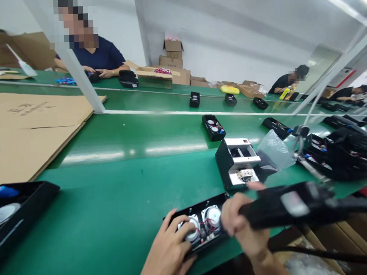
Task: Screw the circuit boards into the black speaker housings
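At the near edge of the green table, an open black speaker housing (202,238) shows two round silver speaker drivers with red wires. My left hand (172,240) grips its left end, fingers over a driver and the near wall. My right hand (242,219) closes around one end of a long black object (282,206) with a pale label, held above the housing's right end. Motion blurs that object, so its exact kind is unclear. Just behind the housing stands a black-and-white boxy machine (237,161) with an open front.
A cardboard sheet (35,130) covers the left side, near another open housing (20,215). More housings (213,127) lie farther back. A clear plastic bag (276,150) and a jointed metal arm (304,157) stand right. Co-workers (100,56) sit across the table.
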### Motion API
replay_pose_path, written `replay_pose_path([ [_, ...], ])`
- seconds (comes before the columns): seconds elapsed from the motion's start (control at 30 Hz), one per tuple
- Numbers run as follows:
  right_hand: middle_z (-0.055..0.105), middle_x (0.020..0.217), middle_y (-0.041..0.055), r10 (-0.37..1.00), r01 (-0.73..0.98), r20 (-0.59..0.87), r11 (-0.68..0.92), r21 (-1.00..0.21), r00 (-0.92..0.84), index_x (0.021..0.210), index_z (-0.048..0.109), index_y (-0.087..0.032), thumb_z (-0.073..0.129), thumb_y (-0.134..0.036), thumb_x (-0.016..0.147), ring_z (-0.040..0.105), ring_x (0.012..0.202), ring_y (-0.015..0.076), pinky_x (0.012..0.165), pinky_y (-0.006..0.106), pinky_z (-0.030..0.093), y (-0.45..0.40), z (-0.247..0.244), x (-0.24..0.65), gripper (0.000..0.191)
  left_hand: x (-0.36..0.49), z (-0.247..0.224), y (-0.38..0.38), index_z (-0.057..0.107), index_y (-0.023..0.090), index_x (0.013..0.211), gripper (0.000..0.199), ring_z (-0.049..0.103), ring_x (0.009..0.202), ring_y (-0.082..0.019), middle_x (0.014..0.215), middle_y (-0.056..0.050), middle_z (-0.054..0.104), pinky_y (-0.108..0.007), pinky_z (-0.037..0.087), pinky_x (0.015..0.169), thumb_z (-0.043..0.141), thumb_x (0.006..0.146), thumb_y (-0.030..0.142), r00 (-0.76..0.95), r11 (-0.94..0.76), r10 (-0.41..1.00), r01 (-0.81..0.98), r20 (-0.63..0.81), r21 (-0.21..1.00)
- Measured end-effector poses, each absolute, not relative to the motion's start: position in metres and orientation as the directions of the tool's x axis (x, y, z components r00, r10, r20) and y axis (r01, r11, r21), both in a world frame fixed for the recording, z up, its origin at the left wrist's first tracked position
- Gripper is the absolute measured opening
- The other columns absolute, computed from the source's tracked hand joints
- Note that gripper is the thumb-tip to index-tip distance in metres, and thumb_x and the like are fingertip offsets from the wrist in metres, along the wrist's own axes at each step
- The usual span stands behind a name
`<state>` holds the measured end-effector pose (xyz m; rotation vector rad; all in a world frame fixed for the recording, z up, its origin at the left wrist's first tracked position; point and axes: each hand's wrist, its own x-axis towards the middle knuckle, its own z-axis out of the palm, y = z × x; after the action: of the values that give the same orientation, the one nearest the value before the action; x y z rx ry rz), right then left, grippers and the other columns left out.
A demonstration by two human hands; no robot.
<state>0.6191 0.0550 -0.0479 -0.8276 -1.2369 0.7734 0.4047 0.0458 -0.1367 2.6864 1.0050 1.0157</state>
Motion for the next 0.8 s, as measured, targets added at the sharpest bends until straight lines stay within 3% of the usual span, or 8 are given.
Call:
replay_pose_path([
  [0.1,0.058,0.064,-0.0111,0.691,0.046,0.508,0.57,-0.821,0.514,0.13,0.049,-0.037,0.078,-0.033,0.096,0.053,0.048,0.0149,0.056,0.033,0.048,0.097,-0.021,0.673,0.044,0.381,-0.127,0.046,0.069,0.027,0.077,0.024,0.065,0.118,-0.025,0.108,0.003,0.076,-0.05,0.028,0.133,0.089,0.082,0.039,0.58,-0.792,0.595,0.539,0.556,0.285],
  [0.23,0.061,0.066,-0.0123,0.577,0.21,0.538,0.538,-0.817,0.615,0.12,0.051,-0.026,0.088,-0.035,0.086,0.055,0.045,0.0123,0.056,0.031,0.049,0.144,-0.018,0.723,0.051,0.372,-0.101,0.046,0.072,0.028,0.089,0.011,0.068,0.123,-0.023,0.108,0.002,0.078,-0.042,0.037,0.13,0.077,0.096,0.035,0.647,-0.849,0.486,0.51,0.588,0.14],
  [0.4,0.058,0.063,-0.0118,0.684,0.211,0.476,0.438,-0.874,0.552,0.116,0.053,-0.023,0.087,-0.04,0.084,0.053,0.043,0.0124,0.048,0.03,0.047,0.161,-0.033,0.73,0.05,0.401,-0.077,0.052,0.073,0.027,0.105,0.018,0.074,0.109,-0.019,0.099,0.004,0.08,-0.033,0.049,0.118,0.063,0.107,0.042,0.697,-0.877,0.416,0.476,0.584,0.056],
  [0.6,0.061,0.068,-0.0094,0.896,0.129,0.258,0.226,-0.966,0.363,0.104,0.058,-0.023,0.093,-0.042,0.079,0.053,0.045,0.01,0.046,0.027,0.046,0.135,-0.043,0.729,0.047,0.426,-0.085,0.056,0.071,0.026,0.111,0.036,0.076,0.088,-0.018,0.094,0.006,0.083,-0.036,0.054,0.099,0.047,0.113,0.053,0.679,-0.844,0.473,0.532,0.562,0.067],
  [0.8,0.054,0.063,-0.0122,0.91,-0.156,0.292,0.347,-0.925,0.294,0.126,0.055,-0.029,0.08,-0.036,0.095,0.05,0.041,0.0112,0.043,0.026,0.044,0.076,-0.038,0.714,0.04,0.435,-0.099,0.04,0.072,0.024,0.112,0.043,0.074,0.087,-0.02,0.09,0.004,0.081,-0.044,0.042,0.114,0.032,0.118,0.04,0.626,-0.753,0.6,0.652,0.498,0.087],
])
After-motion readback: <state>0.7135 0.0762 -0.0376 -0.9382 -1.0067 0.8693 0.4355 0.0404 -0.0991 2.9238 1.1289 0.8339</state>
